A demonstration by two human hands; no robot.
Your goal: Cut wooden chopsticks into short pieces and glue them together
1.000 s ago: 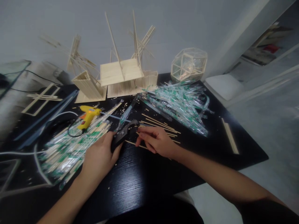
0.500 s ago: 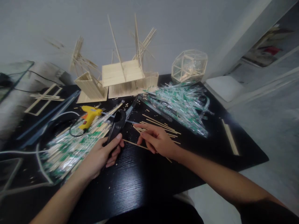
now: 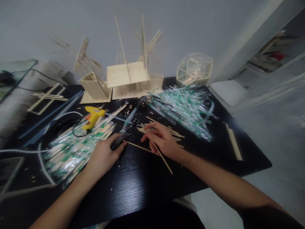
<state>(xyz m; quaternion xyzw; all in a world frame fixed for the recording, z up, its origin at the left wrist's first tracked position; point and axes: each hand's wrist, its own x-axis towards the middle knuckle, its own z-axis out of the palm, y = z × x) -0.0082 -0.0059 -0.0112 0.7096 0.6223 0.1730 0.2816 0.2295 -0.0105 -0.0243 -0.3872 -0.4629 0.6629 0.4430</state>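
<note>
My left hand (image 3: 106,154) is closed around the black handle of a hand tool that looks like cutters (image 3: 124,135), turned palm down low over the table. The tool's head points away to the right, and its jaws are hard to make out. In my right hand (image 3: 163,140) a thin wooden stick (image 3: 164,160) is pinched, its near end slanting down toward me. Beneath and beyond that hand lie several loose wooden sticks (image 3: 175,131). One more stick (image 3: 138,146) lies on the table between my hands.
A yellow glue gun (image 3: 93,117) rests on bundled sticks in plastic wrap (image 3: 78,149) at the left. Wooden structures (image 3: 127,74) stand along the back. Behind my right hand are a pile of plastic wrappers (image 3: 188,105) and a faceted frame (image 3: 194,68). Wood strips (image 3: 233,143) lie far right.
My left hand has turned palm down and lowered the black tool from upright to nearly flat. A stick now shows clearly in my right hand, tilted toward me.
</note>
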